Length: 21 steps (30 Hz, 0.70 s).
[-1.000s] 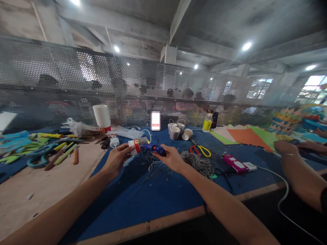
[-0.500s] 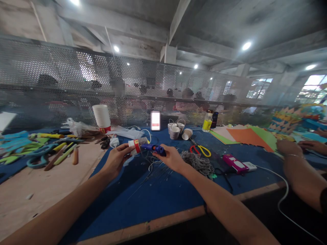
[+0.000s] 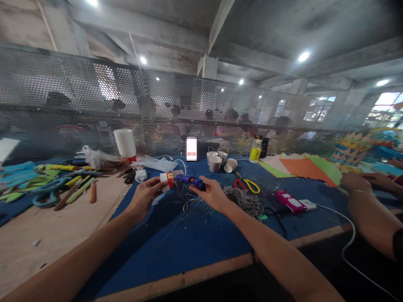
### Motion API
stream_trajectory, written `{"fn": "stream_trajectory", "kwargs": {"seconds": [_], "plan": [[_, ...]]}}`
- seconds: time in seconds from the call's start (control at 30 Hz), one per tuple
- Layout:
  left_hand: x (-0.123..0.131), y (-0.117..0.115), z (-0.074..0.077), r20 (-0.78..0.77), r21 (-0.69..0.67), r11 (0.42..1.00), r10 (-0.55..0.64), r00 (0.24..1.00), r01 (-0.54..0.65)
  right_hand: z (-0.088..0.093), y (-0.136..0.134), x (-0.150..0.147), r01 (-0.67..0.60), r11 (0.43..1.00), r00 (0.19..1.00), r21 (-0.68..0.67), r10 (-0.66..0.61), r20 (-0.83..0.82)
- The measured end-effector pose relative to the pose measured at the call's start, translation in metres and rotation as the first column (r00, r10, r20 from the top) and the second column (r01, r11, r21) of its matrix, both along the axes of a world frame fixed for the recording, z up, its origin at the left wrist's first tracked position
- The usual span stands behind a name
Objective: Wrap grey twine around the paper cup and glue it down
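Note:
My left hand (image 3: 145, 197) grips a small white paper cup with a red and yellow band (image 3: 166, 180), held on its side over the blue table cover (image 3: 201, 243). My right hand (image 3: 211, 193) is closed round a blue glue gun (image 3: 192, 181) whose nozzle points at the cup. Thin wires (image 3: 185, 205) lie on the cover just under both hands.
A grey string bundle (image 3: 244, 200), red and yellow scissors (image 3: 247, 184), a pink device (image 3: 288, 200) and small cups (image 3: 217, 161) lie beyond. A cup stack (image 3: 125, 144), tools and foam cutouts sit left. Coloured paper sheets (image 3: 302, 167) and another person's arm (image 3: 368, 205) are right.
My two hands have lifted slightly with the cup and glue gun. The other person's hands at the right have shifted a little.

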<state>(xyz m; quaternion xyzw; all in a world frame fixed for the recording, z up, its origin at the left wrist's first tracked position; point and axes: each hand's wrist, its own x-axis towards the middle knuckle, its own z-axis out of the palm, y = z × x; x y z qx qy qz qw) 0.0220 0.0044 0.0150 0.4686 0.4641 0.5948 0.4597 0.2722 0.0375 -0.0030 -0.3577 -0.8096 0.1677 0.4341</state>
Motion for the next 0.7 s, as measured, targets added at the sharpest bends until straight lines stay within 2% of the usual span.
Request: {"fn": "stream_trajectory", "kwargs": {"seconds": [0.2, 0.47, 0.7], "plan": [[0.0035, -0.0039, 0.0039, -0.005, 0.021, 1.000, 0.014, 1.000, -0.014, 0.0015, -0.0018, 0.0006, 0.001, 1.000, 1.000, -0.031, -0.001, 0.003], [-0.0018, 0.0007, -0.0033, -0.050, 0.050, 0.999, -0.002, 0.999, 0.004, 0.0031, -0.0028, 0.0014, 0.004, 0.999, 1.000, -0.043, -0.003, 0.022], [-0.0004, -0.0009, -0.0018, -0.078, 0.071, 0.997, 0.003, 0.997, 0.003, 0.0037, -0.0033, 0.0009, 0.020, 0.999, 1.000, -0.041, -0.020, 0.009]]}}
